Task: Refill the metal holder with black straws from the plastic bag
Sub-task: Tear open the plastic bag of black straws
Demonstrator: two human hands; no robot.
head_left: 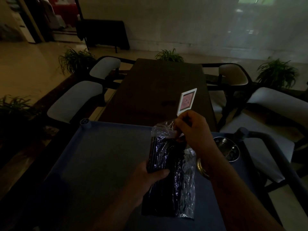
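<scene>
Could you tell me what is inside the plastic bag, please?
A bundle of black straws shows through the clear plastic bag. The left hand grips its middle and covers part of them; the dim light hides their number.

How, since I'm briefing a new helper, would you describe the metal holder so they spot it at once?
Find the blue cart top in the foreground and follow it to its right edge, beside the dark curved handle. The metal holder sits there, just right of the right hand. It is the only round, shiny thing; the plastic bag is crinkled and clear.
</scene>
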